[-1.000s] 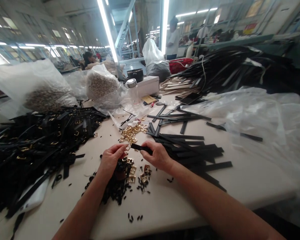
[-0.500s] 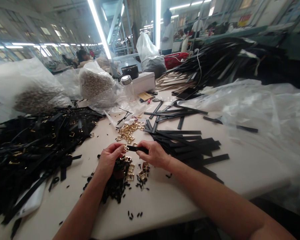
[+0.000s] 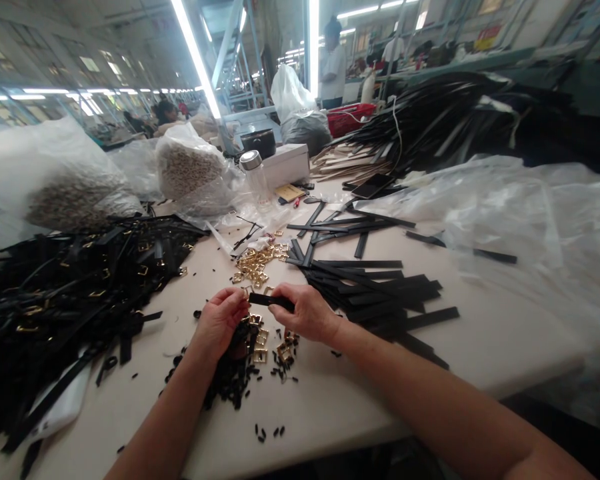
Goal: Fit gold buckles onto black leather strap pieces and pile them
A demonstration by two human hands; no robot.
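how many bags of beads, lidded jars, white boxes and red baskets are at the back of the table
clear bags of beads: 2
jar with metal lid: 1
white box: 1
red basket: 1
total: 5

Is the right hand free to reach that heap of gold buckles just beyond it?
Probably not yet: the right hand is gripping a black strap together with the left hand. The gold buckles themselves lie uncovered on the table.
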